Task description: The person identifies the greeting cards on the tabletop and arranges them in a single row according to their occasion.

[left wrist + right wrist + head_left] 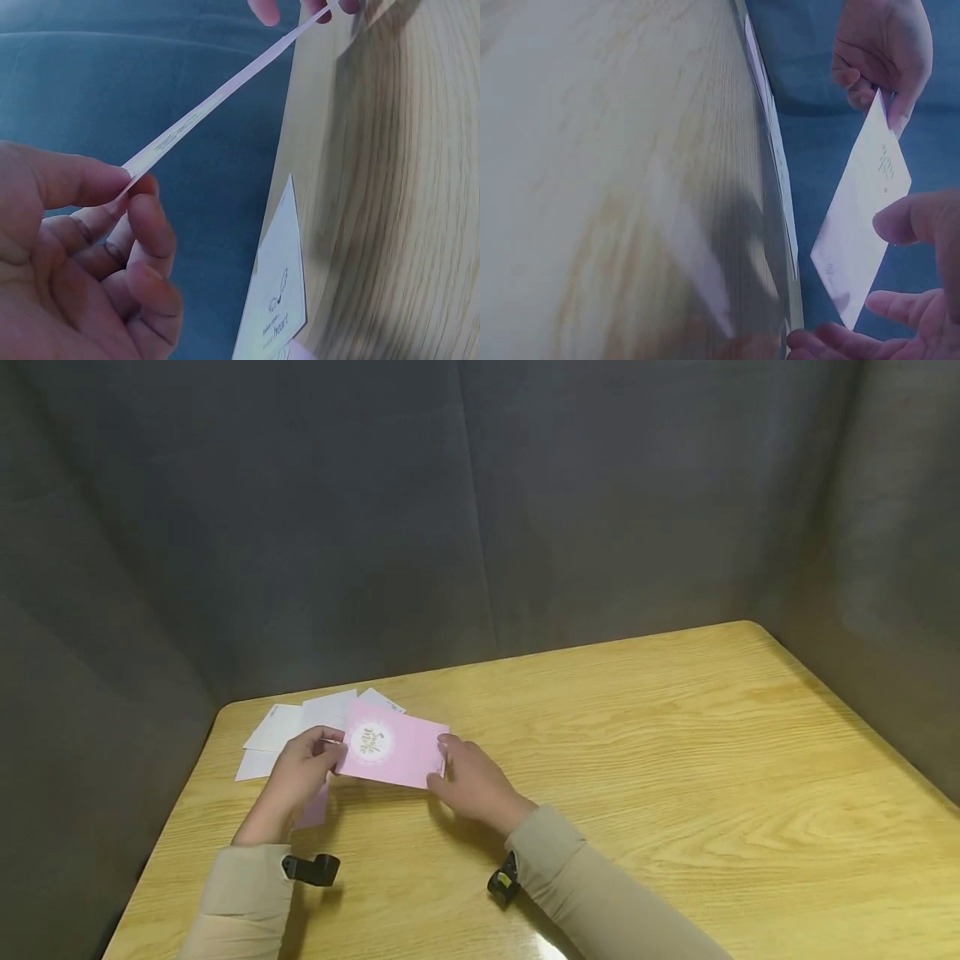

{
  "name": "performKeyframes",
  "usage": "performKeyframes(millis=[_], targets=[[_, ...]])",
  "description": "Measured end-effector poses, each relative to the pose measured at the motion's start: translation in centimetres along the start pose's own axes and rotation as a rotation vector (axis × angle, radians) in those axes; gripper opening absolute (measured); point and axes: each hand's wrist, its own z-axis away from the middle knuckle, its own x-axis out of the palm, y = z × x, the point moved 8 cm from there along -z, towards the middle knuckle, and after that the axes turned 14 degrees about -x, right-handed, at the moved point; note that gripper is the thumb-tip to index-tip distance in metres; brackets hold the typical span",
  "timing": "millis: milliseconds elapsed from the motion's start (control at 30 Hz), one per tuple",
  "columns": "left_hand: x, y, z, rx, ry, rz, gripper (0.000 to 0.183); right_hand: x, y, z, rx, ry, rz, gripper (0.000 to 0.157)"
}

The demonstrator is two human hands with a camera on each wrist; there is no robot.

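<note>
The pink card (411, 753) is held up above the table (675, 760), towards its far left corner, where white cards (273, 729) lie overlapping; the left hand (294, 774) pinches one end between thumb and fingers, the other fingers curled beneath; the right hand (476, 783) curves round the opposite end, its digits spread – how firmly it grips I cannot tell. The card looks thin and flat; it should prove very light, stiff enough to span two hands, smooth and easily creased – so a gentle hold at both short edges, clear of the printed circle, would suit it.
</note>
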Motion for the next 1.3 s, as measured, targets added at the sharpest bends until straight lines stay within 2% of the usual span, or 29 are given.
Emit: performKeyframes(millis=[200, 433, 633, 1000, 1300], targets=[[1.0, 0.3, 0.2, 0.043, -0.044, 0.024, 0.027, -0.6, 0.9, 0.4, 0.021, 0.052, -0.105, 0.055], [2.2, 0.6, 0.8, 0.086, -0.101, 0.044, 0.019, -1.5, 2.0, 0.9, 0.090, 0.107, -0.211, 0.061], [3.1, 0.8, 1.3, 0.120, -0.109, 0.001, 0.012, -2.2, 2.6, 1.3, 0.098, 0.110, -0.203, 0.063], [3.6, 1.1, 1.5, 0.096, -0.086, -0.041, 0.017, -3.1, 3.6, 2.3, 0.116, 0.099, -0.148, 0.065], [4.4, 1.3, 1.2, 0.087, -0.128, -0.018, 0.021, -3.8, 4.3, 3.1, 0.140, 0.110, -0.169, 0.058]])
